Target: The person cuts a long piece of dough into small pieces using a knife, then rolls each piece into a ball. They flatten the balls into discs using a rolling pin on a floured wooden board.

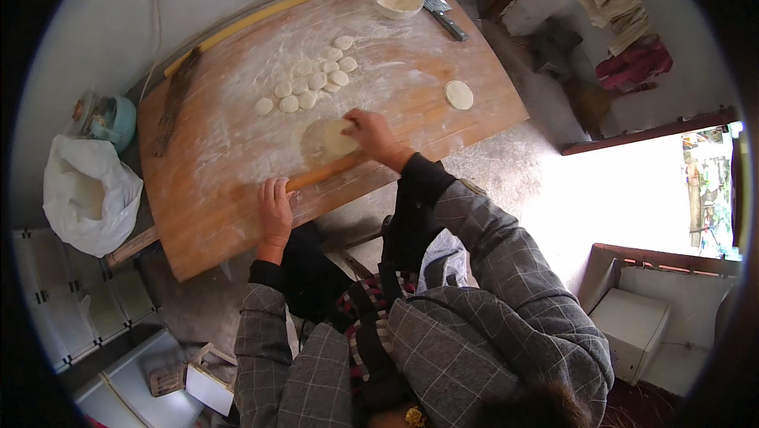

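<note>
On the floured wooden board [237,131], my left hand [276,208] is closed round the left end of a wooden rolling pin [320,173]. The pin slants across the near part of the board. My right hand [372,134] is above the pin's right part, its fingers at the right edge of a thin dough round [332,140], which is partly blurred. Beyond the hands lies a cluster of small flattened dough discs [317,80], some overlapping. One larger rolled wrapper [459,95] rests apart on the right.
At the far edge stand a bowl of flour [398,1] and a cleaver [447,22]. A long yellow rod [267,13] lies along the wall side, with a bundle of thin twigs [178,99] near it. A white plastic bag [92,197] and a light-blue container [115,123] sit off the board's left edge.
</note>
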`<state>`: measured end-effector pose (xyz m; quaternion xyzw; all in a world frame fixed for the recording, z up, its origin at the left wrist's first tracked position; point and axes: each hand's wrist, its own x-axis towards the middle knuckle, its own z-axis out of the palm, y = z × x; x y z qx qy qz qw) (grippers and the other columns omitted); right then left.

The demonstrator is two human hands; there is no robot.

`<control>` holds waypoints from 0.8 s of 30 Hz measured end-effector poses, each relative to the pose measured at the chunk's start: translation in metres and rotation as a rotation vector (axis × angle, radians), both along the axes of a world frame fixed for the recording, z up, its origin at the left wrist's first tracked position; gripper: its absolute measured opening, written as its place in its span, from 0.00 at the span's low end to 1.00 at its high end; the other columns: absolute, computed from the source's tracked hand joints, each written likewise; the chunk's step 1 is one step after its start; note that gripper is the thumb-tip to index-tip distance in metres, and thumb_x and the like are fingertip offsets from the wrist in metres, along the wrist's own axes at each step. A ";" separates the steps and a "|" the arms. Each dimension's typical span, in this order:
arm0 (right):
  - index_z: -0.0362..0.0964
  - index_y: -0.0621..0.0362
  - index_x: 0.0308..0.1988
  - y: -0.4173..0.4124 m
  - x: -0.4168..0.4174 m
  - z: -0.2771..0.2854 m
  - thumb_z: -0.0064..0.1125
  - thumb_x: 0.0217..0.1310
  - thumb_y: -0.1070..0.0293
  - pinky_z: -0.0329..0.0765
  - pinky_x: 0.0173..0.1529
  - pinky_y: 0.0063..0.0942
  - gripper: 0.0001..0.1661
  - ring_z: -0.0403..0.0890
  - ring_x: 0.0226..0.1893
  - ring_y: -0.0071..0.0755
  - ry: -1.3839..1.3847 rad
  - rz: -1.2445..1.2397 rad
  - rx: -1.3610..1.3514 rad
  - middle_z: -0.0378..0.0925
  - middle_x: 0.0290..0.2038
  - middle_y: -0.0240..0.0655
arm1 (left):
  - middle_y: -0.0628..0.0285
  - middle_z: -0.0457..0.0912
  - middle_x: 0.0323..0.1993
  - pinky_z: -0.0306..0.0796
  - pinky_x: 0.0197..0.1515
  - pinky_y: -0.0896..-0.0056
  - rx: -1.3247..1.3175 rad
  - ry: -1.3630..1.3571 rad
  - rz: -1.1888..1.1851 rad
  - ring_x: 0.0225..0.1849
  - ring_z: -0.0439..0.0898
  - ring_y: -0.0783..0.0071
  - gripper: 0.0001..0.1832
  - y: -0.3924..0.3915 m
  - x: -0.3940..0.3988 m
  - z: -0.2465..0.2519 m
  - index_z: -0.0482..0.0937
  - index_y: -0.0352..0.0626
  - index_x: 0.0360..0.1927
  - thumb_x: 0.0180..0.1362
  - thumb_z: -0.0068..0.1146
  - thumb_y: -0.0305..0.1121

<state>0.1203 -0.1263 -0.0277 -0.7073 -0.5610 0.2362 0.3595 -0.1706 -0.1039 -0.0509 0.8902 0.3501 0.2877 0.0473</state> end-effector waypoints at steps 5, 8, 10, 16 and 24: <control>0.75 0.67 0.41 -0.041 0.125 -0.016 0.66 0.59 0.63 0.76 0.42 0.35 0.18 0.80 0.37 0.34 0.104 -0.274 0.164 0.80 0.34 0.44 | 0.52 0.75 0.43 0.69 0.47 0.54 -0.098 0.000 0.117 0.47 0.74 0.48 0.17 0.000 -0.004 0.015 0.74 0.39 0.48 0.53 0.61 0.24; 0.76 0.61 0.46 -0.073 0.186 0.000 0.65 0.56 0.68 0.76 0.44 0.39 0.17 0.80 0.38 0.48 -0.415 -0.441 0.235 0.79 0.38 0.46 | 0.50 0.74 0.43 0.68 0.49 0.53 -0.128 -0.094 0.211 0.47 0.73 0.47 0.15 0.000 0.000 0.004 0.74 0.40 0.49 0.57 0.57 0.24; 0.75 0.59 0.50 -0.059 0.152 0.033 0.61 0.59 0.69 0.72 0.54 0.44 0.18 0.77 0.49 0.53 -0.599 -0.440 0.218 0.77 0.49 0.47 | 0.49 0.75 0.44 0.67 0.50 0.51 -0.066 -0.154 0.309 0.48 0.73 0.46 0.14 0.005 -0.014 0.002 0.73 0.39 0.49 0.59 0.55 0.23; 0.62 0.60 0.65 -0.024 -0.016 0.014 0.56 0.62 0.66 0.60 0.70 0.40 0.33 0.62 0.68 0.50 -0.053 0.477 0.052 0.64 0.66 0.48 | 0.46 0.76 0.45 0.66 0.51 0.50 -0.080 -0.309 0.486 0.48 0.72 0.43 0.14 0.009 -0.020 -0.017 0.71 0.35 0.51 0.61 0.51 0.22; 0.63 0.60 0.63 0.024 0.001 -0.008 0.59 0.61 0.67 0.64 0.68 0.41 0.32 0.66 0.64 0.53 -0.248 0.426 0.200 0.66 0.64 0.48 | 0.45 0.77 0.42 0.67 0.50 0.52 -0.190 -0.360 0.484 0.46 0.74 0.44 0.14 0.005 -0.016 -0.006 0.72 0.34 0.51 0.62 0.51 0.21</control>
